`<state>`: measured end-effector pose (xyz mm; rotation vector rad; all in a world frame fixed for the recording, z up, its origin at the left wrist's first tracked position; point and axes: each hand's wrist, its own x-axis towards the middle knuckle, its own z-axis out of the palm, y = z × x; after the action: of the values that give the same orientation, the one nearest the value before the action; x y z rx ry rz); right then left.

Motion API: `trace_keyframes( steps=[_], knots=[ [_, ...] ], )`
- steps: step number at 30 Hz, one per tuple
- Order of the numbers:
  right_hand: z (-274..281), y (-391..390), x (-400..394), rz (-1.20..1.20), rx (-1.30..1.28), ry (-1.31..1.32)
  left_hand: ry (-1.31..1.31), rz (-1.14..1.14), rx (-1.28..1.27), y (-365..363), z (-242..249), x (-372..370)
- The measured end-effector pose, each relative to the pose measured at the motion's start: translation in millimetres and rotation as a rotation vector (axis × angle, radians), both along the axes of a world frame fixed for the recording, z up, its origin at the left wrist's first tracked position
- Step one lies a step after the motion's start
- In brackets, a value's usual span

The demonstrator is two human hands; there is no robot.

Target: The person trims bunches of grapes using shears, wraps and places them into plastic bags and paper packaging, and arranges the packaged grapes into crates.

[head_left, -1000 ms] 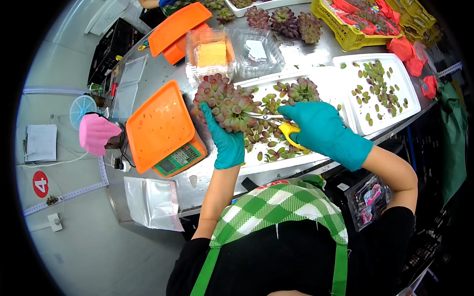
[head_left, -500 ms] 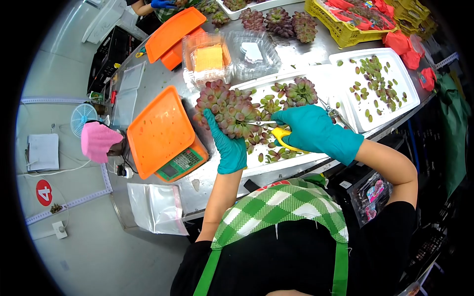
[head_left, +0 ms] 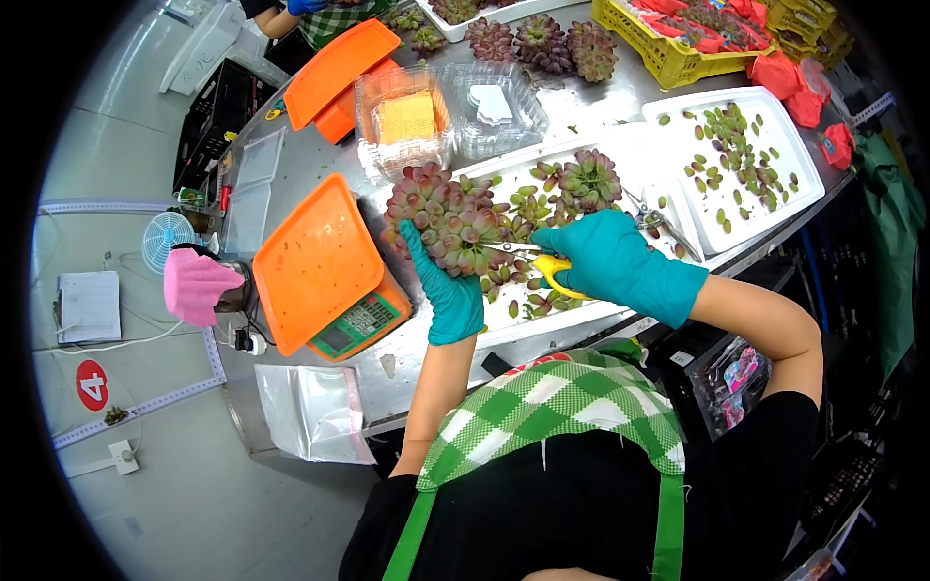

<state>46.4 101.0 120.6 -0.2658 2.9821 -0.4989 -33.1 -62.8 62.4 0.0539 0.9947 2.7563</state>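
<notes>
In a teal glove, my left hand [head_left: 448,295] holds up a large pink-green succulent cluster [head_left: 441,215] from below, thumb along its left side. My right hand [head_left: 620,266], also gloved, is closed on yellow-handled scissors [head_left: 554,273], whose blades reach the right edge of the cluster. Whether the blades touch a leaf I cannot make out. Under and beside my hands lies a white tray [head_left: 605,312] with loose leaves and another succulent rosette [head_left: 589,181]. A second metal tool [head_left: 668,225] rests at the tray's right end.
An orange scale [head_left: 320,266] stands left of my hands. Clear plastic boxes [head_left: 405,116] sit behind them. Another white tray [head_left: 809,194] with loose leaves is at right, a yellow crate [head_left: 668,66] behind it. A co-worker's blue-gloved hand [head_left: 306,6] shows at the top.
The view has shifted slightly. The succulent cluster appears turned a little in my left hand, and the scissors' handles have moved slightly. Both hands keep their hold.
</notes>
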Motion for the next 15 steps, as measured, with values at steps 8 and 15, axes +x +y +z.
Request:
trace_keyframes(
  steps=[8, 15],
  knots=[
    [-4.5, 12.1, 0.3, 0.119, 0.061, 0.219, 0.001, -0.018, 0.034, 1.9, 6.8, -2.9],
    [25.1, 28.0, -6.3, 0.157, 0.109, 0.187, -0.096, -0.106, 0.083, -7.4, -1.5, -10.5]
  ],
)
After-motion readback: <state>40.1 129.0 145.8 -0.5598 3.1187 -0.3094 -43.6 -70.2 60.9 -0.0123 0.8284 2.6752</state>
